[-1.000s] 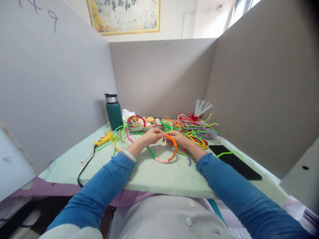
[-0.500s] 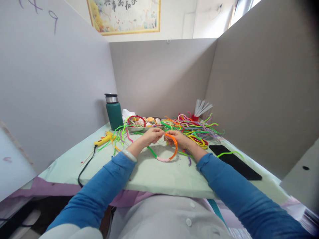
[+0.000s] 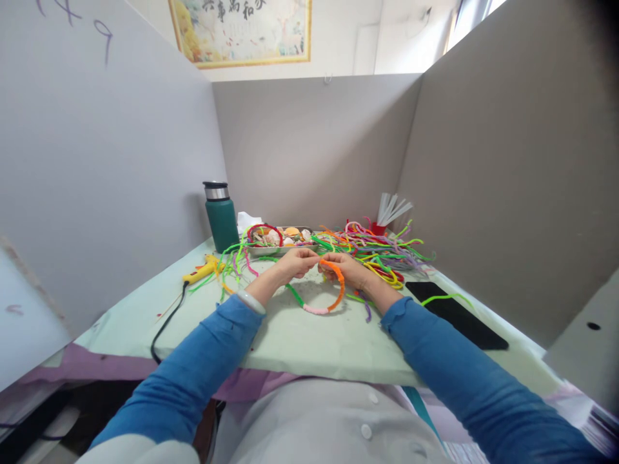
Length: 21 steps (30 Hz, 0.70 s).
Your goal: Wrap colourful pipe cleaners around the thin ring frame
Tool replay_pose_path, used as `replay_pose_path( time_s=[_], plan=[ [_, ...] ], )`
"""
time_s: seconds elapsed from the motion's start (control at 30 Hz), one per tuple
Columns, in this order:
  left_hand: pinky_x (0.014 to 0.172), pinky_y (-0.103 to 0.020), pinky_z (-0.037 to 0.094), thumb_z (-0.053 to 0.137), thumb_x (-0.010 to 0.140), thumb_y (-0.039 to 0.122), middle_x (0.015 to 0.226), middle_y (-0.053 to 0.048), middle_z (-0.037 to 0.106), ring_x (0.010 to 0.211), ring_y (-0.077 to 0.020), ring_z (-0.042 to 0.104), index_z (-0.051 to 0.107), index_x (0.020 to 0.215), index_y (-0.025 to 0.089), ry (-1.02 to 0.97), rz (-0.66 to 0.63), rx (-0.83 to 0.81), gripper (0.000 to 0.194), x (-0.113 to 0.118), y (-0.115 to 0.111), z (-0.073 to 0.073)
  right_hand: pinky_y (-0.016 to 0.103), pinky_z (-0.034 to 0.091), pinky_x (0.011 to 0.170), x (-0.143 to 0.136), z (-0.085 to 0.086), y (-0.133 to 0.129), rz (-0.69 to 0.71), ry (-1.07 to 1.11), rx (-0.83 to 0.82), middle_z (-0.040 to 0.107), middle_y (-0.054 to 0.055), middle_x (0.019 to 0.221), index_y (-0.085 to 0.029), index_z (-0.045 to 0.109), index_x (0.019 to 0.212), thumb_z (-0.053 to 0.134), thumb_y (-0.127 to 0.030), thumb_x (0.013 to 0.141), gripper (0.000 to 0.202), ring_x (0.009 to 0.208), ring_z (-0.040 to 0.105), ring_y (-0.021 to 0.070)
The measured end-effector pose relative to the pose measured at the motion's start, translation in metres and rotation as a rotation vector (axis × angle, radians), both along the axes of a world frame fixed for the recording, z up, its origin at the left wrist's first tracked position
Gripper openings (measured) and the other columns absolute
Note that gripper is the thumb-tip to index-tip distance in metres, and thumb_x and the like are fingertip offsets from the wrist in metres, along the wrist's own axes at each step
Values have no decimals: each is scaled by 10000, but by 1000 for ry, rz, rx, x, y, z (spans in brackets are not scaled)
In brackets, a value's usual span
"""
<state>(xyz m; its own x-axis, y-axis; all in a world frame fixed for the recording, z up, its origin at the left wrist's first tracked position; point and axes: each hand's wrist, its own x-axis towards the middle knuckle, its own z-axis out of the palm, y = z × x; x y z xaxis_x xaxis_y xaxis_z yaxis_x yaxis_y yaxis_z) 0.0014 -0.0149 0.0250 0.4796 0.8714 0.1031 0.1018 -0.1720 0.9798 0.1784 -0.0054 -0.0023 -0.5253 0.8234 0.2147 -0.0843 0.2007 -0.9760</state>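
A curved band wrapped in fuzzy pipe cleaner [image 3: 337, 298], with orange, pink and green sections, hangs in a loop between my hands. My right hand [image 3: 344, 269] is closed around its orange end. Close beside it, my left hand [image 3: 298, 262] is pinched, its fingertips meeting those of the right at the orange end; what exactly it pinches is too small to make out. The green part of the band runs back behind my left wrist. Short green and purple pipe cleaner pieces [image 3: 368, 313] lie by my right wrist.
A metal tray [image 3: 283, 251] of shells stands at the back, with a green bottle [image 3: 221, 222] to its left. A yellow glue gun [image 3: 199, 271] trails a black cord. Piled pipe cleaners [image 3: 387, 248], glue sticks in a red cup [image 3: 378, 229] and a black phone-like slab [image 3: 457, 316] are rightward.
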Motion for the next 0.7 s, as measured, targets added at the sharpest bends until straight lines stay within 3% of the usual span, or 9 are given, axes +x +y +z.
replay_pose_path(
  time_s=[0.7],
  plan=[
    [354,-163,93,638,716,349,503,77,308,356,-1,207,509,769,136,-79,-84,-21,254,-3,7,-4,219,306,472,1,-2,3,40,36,20,505,-34,586,-147,546,714,660,-327,634,228,459,384,48]
  ],
)
